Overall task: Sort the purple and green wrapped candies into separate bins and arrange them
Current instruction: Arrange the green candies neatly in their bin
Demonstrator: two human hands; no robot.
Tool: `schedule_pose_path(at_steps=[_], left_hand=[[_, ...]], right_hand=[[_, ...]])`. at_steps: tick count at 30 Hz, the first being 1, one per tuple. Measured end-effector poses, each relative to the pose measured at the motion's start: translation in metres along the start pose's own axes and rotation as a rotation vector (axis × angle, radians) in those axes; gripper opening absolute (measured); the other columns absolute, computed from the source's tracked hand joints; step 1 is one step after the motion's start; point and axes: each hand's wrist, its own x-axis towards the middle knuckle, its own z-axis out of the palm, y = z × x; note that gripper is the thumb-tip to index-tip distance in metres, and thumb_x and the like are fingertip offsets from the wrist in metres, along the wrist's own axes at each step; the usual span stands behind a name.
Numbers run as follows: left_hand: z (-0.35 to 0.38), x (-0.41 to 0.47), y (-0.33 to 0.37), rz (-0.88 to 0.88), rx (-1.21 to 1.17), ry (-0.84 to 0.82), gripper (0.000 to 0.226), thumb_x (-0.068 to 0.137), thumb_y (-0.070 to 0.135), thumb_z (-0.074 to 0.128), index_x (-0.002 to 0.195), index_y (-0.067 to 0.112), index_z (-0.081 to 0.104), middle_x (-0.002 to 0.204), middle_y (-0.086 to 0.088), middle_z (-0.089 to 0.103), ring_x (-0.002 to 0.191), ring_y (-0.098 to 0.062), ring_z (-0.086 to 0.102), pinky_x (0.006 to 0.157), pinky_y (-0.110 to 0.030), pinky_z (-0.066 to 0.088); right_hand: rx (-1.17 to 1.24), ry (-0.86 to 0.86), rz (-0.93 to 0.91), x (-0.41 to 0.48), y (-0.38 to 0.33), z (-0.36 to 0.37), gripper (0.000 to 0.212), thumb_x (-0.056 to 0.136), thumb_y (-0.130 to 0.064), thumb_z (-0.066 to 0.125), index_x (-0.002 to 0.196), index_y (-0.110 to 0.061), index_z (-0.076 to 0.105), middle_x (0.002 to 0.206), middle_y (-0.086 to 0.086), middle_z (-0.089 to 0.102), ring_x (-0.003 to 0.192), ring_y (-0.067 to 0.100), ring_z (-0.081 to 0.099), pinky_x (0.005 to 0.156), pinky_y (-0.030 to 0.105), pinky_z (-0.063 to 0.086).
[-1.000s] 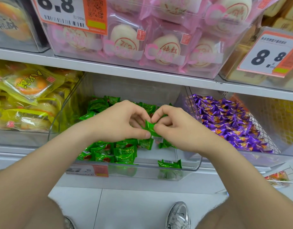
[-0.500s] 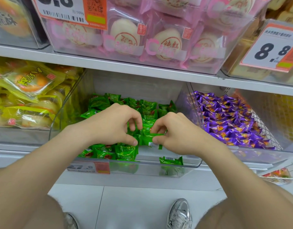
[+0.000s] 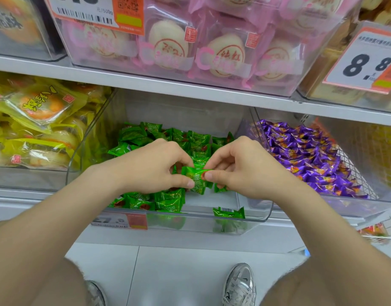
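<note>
Below the clear bin (image 3: 190, 221), nearest me: my shoe (image 3: 239, 283) on the floor.

Just inside the bin's front wall, right side: one loose candy (image 3: 228, 212), flat, barcode up, long axis left-right. Front left of the bin: a short row of green candies (image 3: 159, 200), side by side and touching.

Over the middle of the bin, above a bare patch of its floor: the green candy (image 3: 195, 175) being worked.
- Left hand (image 3: 154, 166) pinches its left end between thumb and forefinger.
- Right hand (image 3: 240, 171) pinches its right end the same way. Remaining fingers of both are curled in.
- Long axis runs left-right, close to level. The printed face is turned up toward me.
- Whether a second piece hangs beneath it, I cannot tell.

Judgement: the step is squaring this piece before setting it down. To do it well, keep the axis parallel to the bin's front wall and the face up. Lower it against the right end of the front row until it touches its neighbour. Release both ends together so the crimped ends do not spring it askew. The loose candy looks like the next one to place.

Back of the bin: a heap of green candies (image 3: 168, 135) pointing every way. No purple is seen among them.

Right of the bin, in the neighbouring bin: purple candies (image 3: 311, 160), heaped. Left of the bin: yellow packs (image 3: 35, 120). On the shelf above the bin: pink packs (image 3: 190, 47).
</note>
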Motion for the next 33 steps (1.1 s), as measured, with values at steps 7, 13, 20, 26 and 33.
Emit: schedule_pose_path(at_steps=[7,13,20,26,33], left_hand=[[0.004,0.0,-0.007,-0.06,0.046,-0.023,0.013,0.093,0.042,0.077,0.103,0.035,0.073,0.084,0.019,0.069,0.081,0.021,0.054,0.062,-0.017,0.041],[0.011,0.0,-0.008,-0.067,0.104,-0.022,0.011,0.092,0.04,0.075,0.102,0.037,0.071,0.08,0.019,0.069,0.076,0.007,0.054,0.076,-0.035,0.057],[0.015,0.001,0.0,-0.01,0.09,0.001,0.005,0.093,0.037,0.072,0.098,0.035,0.071,0.077,0.017,0.068,0.074,0.002,0.064,0.073,-0.036,0.059],[0.015,0.0,0.005,-0.003,0.078,-0.001,0.005,0.095,0.036,0.068,0.091,0.035,0.07,0.074,0.017,0.068,0.074,0.002,0.065,0.07,-0.032,0.059],[0.013,0.0,0.015,0.039,0.006,0.004,0.013,0.089,0.035,0.076,0.097,0.037,0.066,0.097,0.019,0.06,0.083,0.01,0.058,0.071,-0.025,0.047]], right_hand=[[-0.36,-0.008,0.027,0.014,0.021,0.03,0.027,0.084,-0.03,0.084,0.068,-0.028,0.062,0.08,0.0,0.068,0.082,0.024,0.07,0.087,0.041,0.06],[-0.408,-0.038,-0.01,0.025,0.022,0.054,0.035,0.079,-0.03,0.082,0.064,-0.031,0.05,0.086,0.004,0.066,0.083,0.028,0.067,0.081,0.04,0.06],[-0.421,-0.003,0.065,0.021,0.015,0.037,0.035,0.072,-0.046,0.092,0.077,-0.022,0.067,0.087,0.001,0.067,0.088,0.021,0.064,0.076,0.037,0.057],[-0.401,-0.438,-0.02,-0.004,0.0,0.0,0.018,0.086,-0.031,0.085,0.103,-0.027,0.081,0.083,-0.012,0.079,0.081,0.0,0.071,0.079,0.017,0.053],[-0.419,-0.258,-0.056,0.0,-0.001,-0.001,0.026,0.085,-0.024,0.078,0.11,-0.033,0.077,0.081,-0.013,0.073,0.076,0.001,0.064,0.077,0.008,0.042]])
